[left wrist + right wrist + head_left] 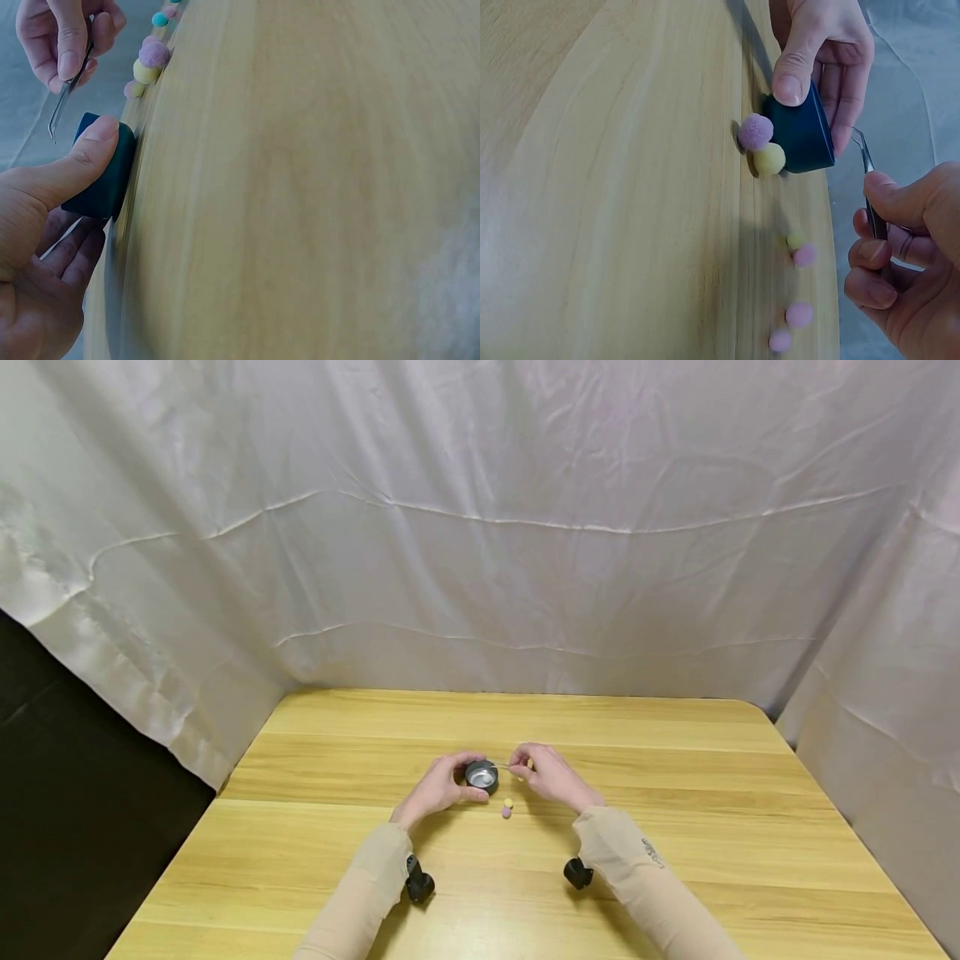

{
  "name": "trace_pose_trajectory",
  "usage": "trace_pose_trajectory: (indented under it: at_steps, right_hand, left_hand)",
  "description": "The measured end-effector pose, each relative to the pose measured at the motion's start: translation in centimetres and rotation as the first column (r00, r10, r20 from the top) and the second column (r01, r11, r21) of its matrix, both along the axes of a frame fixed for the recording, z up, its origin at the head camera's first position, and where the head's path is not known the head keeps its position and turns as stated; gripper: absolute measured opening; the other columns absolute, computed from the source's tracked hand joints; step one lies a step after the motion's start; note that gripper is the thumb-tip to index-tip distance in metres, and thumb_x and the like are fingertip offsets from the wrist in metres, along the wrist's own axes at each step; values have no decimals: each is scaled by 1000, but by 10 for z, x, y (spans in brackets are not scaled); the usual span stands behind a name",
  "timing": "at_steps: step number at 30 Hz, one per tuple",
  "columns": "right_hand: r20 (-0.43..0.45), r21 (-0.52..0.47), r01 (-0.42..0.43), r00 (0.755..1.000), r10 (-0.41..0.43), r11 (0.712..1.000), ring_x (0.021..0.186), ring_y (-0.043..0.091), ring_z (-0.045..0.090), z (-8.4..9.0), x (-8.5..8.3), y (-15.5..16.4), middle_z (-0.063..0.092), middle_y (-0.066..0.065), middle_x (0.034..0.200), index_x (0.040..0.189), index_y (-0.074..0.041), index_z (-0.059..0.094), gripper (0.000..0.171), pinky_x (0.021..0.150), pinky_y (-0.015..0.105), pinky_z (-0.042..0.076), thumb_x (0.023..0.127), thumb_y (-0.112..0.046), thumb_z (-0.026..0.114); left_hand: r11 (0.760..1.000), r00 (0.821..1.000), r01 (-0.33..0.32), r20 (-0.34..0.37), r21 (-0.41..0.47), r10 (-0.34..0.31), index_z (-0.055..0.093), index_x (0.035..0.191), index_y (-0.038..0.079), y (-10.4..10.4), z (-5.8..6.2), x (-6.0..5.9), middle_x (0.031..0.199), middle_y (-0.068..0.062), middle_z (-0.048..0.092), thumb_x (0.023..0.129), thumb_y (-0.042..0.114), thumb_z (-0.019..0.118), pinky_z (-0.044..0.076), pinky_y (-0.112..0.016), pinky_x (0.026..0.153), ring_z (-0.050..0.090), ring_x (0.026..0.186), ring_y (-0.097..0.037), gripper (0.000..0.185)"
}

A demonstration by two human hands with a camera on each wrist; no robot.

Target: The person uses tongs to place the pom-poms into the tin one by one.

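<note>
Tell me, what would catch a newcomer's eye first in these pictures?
Probably the two hands meeting at the middle of the wooden table: the left hand grips a small dark cup, and the right hand pinches slim metal tweezers right beside it. Next come the little pompoms, a purple pompom and a yellow pompom touching the cup's side, with more pink ones scattered farther along the table.

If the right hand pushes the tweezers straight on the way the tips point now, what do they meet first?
Most likely the small dark cup that the left hand grips. The tweezers pinched in the right hand point at its open top, tips close by. Whether they would clear the rim is hard to judge.
</note>
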State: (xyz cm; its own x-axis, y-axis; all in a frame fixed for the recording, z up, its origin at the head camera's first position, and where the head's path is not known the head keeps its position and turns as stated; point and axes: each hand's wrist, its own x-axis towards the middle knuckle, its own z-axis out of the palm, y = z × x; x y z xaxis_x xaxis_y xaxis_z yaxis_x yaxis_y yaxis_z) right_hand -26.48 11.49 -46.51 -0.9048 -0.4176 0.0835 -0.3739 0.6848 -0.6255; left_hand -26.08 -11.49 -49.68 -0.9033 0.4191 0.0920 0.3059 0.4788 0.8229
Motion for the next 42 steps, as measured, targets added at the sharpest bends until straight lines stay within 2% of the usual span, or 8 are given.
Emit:
trace_pose_trajectory:
  at_steps: [4,8,14,20,42]
  right_hand:
    - [4,-44,-8,1000,9,999,71,10,54,0,2,10,67,7,89,95,-4,67,5,61,21,46,98,-7,63]
    - [6,-72,6,1000,-5,997,70,14,57,-2,3,34,66,13,89,97,2,66,7,58,20,47,98,-4,62]
    - [-30,-9,82,996,-83,997,69,10,49,-6,4,80,66,10,86,92,-1,67,7,59,19,41,96,-4,64]
    - [-28,24,86,996,-85,996,68,9,48,-9,8,108,66,9,85,90,-2,67,6,58,19,41,95,-5,66]
    - [7,73,74,997,-75,995,66,8,48,-12,11,119,64,5,85,91,-5,67,6,57,19,40,96,-8,65]
  left_hand:
    - [1000,1000,5,3,9,-5,60,135,2,0,-1,0,134,-16,66,79,14,86,47,-50,110,62,124,-32,64]
    - [1000,1000,11,2,12,-11,60,136,1,0,-2,0,134,-17,65,79,14,86,47,-51,109,62,124,-33,64]
    - [1000,1000,2,1,9,-2,60,136,2,-1,-1,0,134,-17,65,78,14,87,46,-51,110,61,124,-33,65]
    - [1000,1000,-1,10,3,1,59,136,1,-1,1,2,134,-18,65,78,13,86,47,-51,110,61,123,-33,65]
    - [1000,1000,-2,6,2,2,60,136,3,0,0,2,134,-16,66,78,15,86,47,-51,109,61,123,-32,64]
